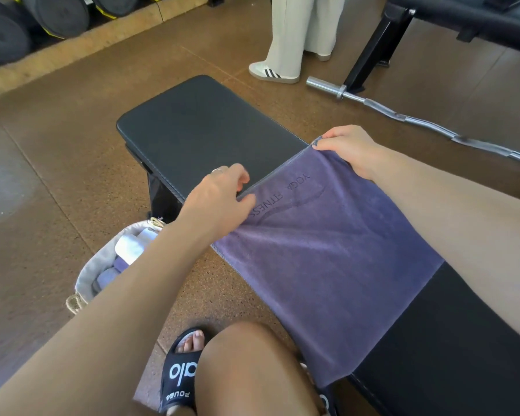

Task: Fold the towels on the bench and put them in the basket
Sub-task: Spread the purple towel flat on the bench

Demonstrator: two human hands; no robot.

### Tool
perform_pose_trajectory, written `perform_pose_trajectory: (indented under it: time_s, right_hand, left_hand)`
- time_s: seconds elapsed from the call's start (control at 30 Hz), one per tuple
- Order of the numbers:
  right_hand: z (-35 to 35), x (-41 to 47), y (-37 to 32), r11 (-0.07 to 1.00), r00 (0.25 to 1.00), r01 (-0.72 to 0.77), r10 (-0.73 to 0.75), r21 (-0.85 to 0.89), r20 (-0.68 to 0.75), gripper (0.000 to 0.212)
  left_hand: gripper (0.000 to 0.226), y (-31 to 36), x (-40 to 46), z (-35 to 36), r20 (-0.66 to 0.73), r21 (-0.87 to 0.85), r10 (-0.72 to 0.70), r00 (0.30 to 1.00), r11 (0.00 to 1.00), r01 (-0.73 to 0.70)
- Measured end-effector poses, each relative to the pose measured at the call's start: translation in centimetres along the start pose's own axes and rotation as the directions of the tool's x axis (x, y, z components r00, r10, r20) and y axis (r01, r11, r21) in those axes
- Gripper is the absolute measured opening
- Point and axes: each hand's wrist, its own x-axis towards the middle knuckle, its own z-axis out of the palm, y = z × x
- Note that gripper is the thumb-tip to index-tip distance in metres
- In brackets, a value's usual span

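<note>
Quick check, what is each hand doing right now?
Left hand: pinches the near far-edge corner of the purple towel.
Right hand: pinches the towel's other far corner.

Bare forearms, no sleeves. A thin silver ring [217, 170] sits on one left hand [219, 199] finger. Black slide sandal [182, 375] with white "alo" lettering, toes bare.

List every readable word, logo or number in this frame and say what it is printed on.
"YOGA FITNESS": stitched on the purple towel near its far edge, seen upside down.
"alo": white letters on the black slide sandal.
Smaller white letters lower on the sandal strap: partly cut off, not surely readable.
No numbers visible.
</note>
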Motion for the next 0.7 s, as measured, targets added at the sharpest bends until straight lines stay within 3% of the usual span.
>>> perform_pose_trajectory:
  time_s: [0.17, 0.4, 0.7]
  right_hand:
    - [-0.5, 0.3, 0.1, 0.998, 0.998, 0.055, -0.055, 0.008, 0.009, 0.01]
    - [-0.2, 0.8, 0.7, 0.994, 0.994, 0.109, -0.108, 0.025, -0.021, 0.012]
    - [0.4, 1.1, 1.5, 0.988, 0.988, 0.146, -0.149, -0.056, -0.049, 0.017]
  left_hand:
    - [0.035, 3.1, 5.8, 2.3, 0.092, -0.002, 0.022, 0.996, 1.0, -0.022]
    - [0.011, 4.2, 9.8, 3.8, 0.121, 0.02, -0.004, 0.993, 1.0, 0.002]
    - [0.01, 3.7, 10.7, 4.0, 0.124, 0.056, 0.019, 0.992, 0.998, -0.026]
